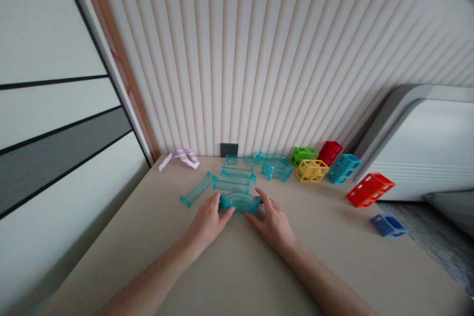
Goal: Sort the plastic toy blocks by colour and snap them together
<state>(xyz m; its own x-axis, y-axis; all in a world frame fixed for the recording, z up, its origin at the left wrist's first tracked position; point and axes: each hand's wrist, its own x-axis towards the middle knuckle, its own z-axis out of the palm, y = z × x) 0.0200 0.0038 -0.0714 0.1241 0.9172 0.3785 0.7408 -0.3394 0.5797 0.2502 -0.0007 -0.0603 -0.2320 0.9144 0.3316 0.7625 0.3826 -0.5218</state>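
Note:
A curved, see-through teal track piece [240,202] lies at the middle of the table, seemingly a stack of more than one. My left hand [212,215] grips its left end, with the thumb along the near side. At the other end, my right hand [273,219] holds it between thumb and forefinger. Just behind it are two straight teal track pieces, a nearer one [231,186] and a farther one [239,173]. Another straight teal track piece [199,189] lies slanted to the left.
More teal curved pieces [277,172] lie towards the ribbed wall [237,59]. Green [303,155], yellow [311,171], teal [344,168] and red [371,190] open-frame blocks stand on the right. A blue block [388,225] sits near the right edge, lilac pieces [181,157] at back left.

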